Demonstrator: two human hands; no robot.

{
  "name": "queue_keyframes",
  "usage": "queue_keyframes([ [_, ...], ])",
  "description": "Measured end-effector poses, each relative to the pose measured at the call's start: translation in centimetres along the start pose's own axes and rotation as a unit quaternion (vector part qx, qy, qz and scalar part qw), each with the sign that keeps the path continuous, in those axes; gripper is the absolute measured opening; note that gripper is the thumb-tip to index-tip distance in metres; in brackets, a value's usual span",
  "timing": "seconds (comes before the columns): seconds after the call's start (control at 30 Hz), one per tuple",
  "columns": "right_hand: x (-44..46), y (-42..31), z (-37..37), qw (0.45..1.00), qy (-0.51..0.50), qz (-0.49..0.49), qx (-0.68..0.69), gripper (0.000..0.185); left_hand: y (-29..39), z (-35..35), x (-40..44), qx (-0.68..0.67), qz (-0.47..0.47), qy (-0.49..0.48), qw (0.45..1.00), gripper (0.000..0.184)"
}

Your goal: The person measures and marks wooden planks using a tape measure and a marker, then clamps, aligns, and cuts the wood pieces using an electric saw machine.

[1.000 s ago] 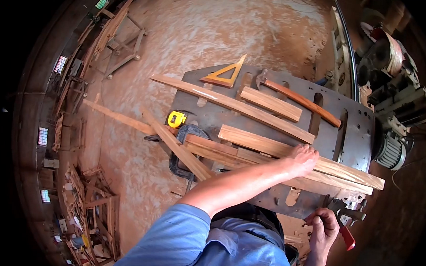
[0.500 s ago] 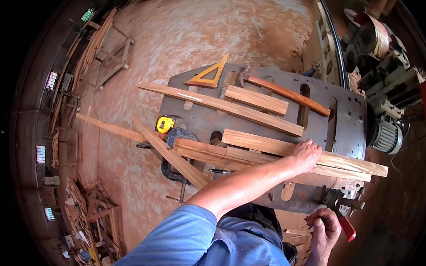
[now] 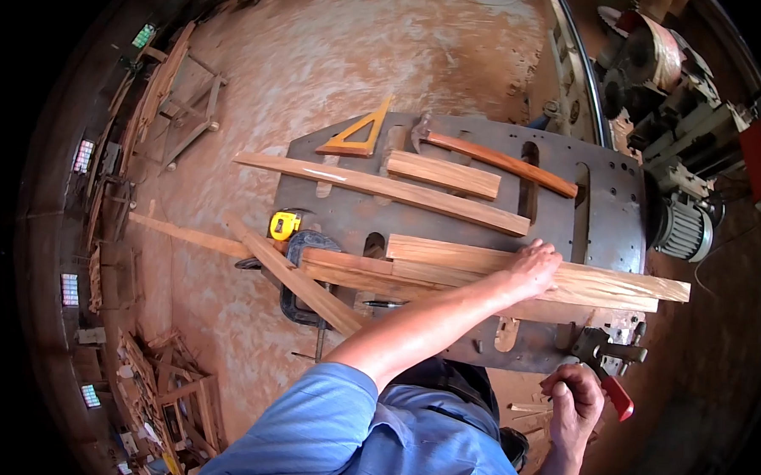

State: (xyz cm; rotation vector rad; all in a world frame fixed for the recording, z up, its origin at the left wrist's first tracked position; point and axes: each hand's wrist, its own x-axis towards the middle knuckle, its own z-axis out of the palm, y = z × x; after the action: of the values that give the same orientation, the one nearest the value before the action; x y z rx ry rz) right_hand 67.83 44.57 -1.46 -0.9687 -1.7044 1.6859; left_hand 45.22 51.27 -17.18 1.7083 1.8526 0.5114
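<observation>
At the near right, off the edge of the desk [image 3: 614, 235]: one right hand [image 3: 573, 407], bare, its grip drawn closed toward the thumb; whether anything is held within cannot be told. Just beyond it, one red-handled clamp [image 3: 618, 399], placed at the desk's corner. To the near left, one black C-clamp [image 3: 288, 300], crossed by a slanting slat [image 3: 306, 288]; one pen [image 3: 383, 304], laid to its right. Across the middle, two boards laid side by side: near board [image 3: 607, 298] and far board [image 3: 456, 253], the latter extended farther right. Both are crossed by the left hand [image 3: 534, 270], fingers bent over them; whether its grip is closed around the wood cannot be told. To their left, one yellow tape measure [image 3: 284, 226]. Farther off, one long strip [image 3: 399, 192], projected past the desk's left edge; beyond it, one short block [image 3: 443, 174]. At the far side, one hammer [image 3: 503, 164], wooden-handled; to its left, one triangular square [image 3: 348, 148].
</observation>
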Motion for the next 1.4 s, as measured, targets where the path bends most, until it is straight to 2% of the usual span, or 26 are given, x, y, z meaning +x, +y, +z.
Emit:
queue_keyframes([
  [0.03,0.1,0.0,0.0,1.0,-0.006,-0.011,0.001,0.028,-0.5,0.3,0.3,0.006,0.014,0.004,1.0,0.04],
  [0.07,-0.2,-0.6,0.2,0.998,0.022,0.041,0.05,0.011,-0.7,0.7,0.8,0.01,0.031,0.007,0.999,0.039],
  [0.13,-0.8,-0.6,-0.6,0.998,0.012,0.06,-0.018,0.012,-0.4,-0.2,0.6,0.017,0.02,-0.018,1.0,0.037],
  [0.2,-0.9,-2.4,-0.9,0.998,-0.027,0.032,-0.057,0.015,-0.3,-0.7,0.1,0.018,0.022,-0.012,1.0,0.041],
  [0.33,-1.2,-8.1,-4.9,0.98,-0.115,-0.163,-0.021,0.015,1.6,-3.1,-1.0,0.065,-0.014,-0.048,0.997,0.047],
  [0.4,-1.1,-9.8,-7.6,0.963,-0.001,-0.261,0.06,0.018,2.5,-3.8,-1.3,0.095,-0.016,-0.076,0.993,0.057],
  [0.43,-0.9,-9.9,-9.0,0.956,0.092,-0.276,0.046,0.023,2.9,-4.0,-1.6,0.107,-0.013,-0.074,0.991,0.061],
  [0.47,-0.8,-9.3,-11.0,0.961,0.185,-0.2,0.051,0.025,3.1,-4.0,-1.9,0.119,-0.014,-0.072,0.99,0.064],
  [0.5,0.3,-8.6,-13.0,0.944,0.323,-0.047,-0.04,0.024,3.2,-4.1,-1.9,0.115,-0.008,-0.101,0.988,0.088],
  [0.53,2.7,-7.1,-14.8,0.935,0.339,-0.053,-0.093,0.023,4.0,-4.3,-2.2,0.13,-0.002,-0.118,0.984,0.095],
  [0.6,6.1,0.7,-19.1,0.938,0.335,0.039,-0.078,0.025,5.8,-5.0,-3.1,0.161,0.007,-0.147,0.976,0.111],
  [0.63,7.6,5.0,-20.8,0.942,0.305,0.085,-0.116,0.031,5.1,-4.0,-3.4,0.183,0.013,-0.151,0.971,0.128],
  [0.7,9.5,10.9,-21.9,0.927,0.288,0.138,-0.197,0.044,4.9,-3.0,-4.3,0.21,0.016,-0.132,0.969,0.13],
  [0.73,10.0,12.2,-21.7,0.924,0.303,0.165,-0.162,0.045,4.9,-2.9,-4.5,0.224,0.016,-0.125,0.966,0.132],
  [0.8,11.0,14.8,-21.7,0.927,0.315,0.15,-0.137,0.044,5.3,-2.7,-4.4,0.222,0.004,-0.136,0.965,0.132],
  [0.9,10.7,17.1,-22.8,0.923,0.304,0.141,-0.191,0.039,5.4,-2.2,-4.5,0.225,0.0,-0.116,0.967,0.125],
  [0.93,10.7,16.9,-22.8,0.921,0.303,0.162,-0.184,0.037,5.5,-1.8,-4.3,0.221,0.008,-0.097,0.97,0.122],
  [0.97,10.7,17.2,-23.1,0.917,0.283,0.139,-0.245,0.036,5.4,-1.6,-4.3,0.222,0.01,-0.078,0.972,0.119],
  [1.0,10.5,16.8,-22.8,0.918,0.294,0.126,-0.235,0.037,5.4,-1.5,-4.4,0.216,0.022,-0.054,0.975,0.114],
  [1.07,10.4,13.3,-22.1,0.925,0.26,0.189,-0.202,0.037,5.2,-1.0,-4.5,0.205,0.027,-0.037,0.978,0.111],
  [1.1,10.4,16.9,-24.0,0.931,0.248,0.125,-0.236,0.037,5.3,-0.8,-4.5,0.209,0.018,-0.043,0.977,0.11],
  [1.13,10.4,17.4,-24.3,0.934,0.244,0.112,-0.235,0.037,5.2,-0.7,-4.4,0.225,0.011,-0.061,0.972,0.11],
  [1.2,10.7,17.4,-24.4,0.941,0.236,0.121,-0.209,0.038,4.6,-0.7,-4.5,0.237,0.017,-0.07,0.969,0.105],
  [1.27,10.6,18.8,-25.7,0.958,0.224,0.153,-0.094,0.039,4.2,-1.2,-4.5,0.215,0.042,-0.065,0.973,0.097],
  [1.33,10.5,16.7,-25.3,0.949,0.24,0.153,-0.139,0.04,4.4,-2.0,-4.6,0.204,0.057,-0.056,0.976,0.091],
  [1.4,10.3,15.7,-25.7,0.951,0.256,0.155,-0.073,0.04,4.6,-2.5,-4.4,0.204,0.06,-0.061,0.975,0.09],
])
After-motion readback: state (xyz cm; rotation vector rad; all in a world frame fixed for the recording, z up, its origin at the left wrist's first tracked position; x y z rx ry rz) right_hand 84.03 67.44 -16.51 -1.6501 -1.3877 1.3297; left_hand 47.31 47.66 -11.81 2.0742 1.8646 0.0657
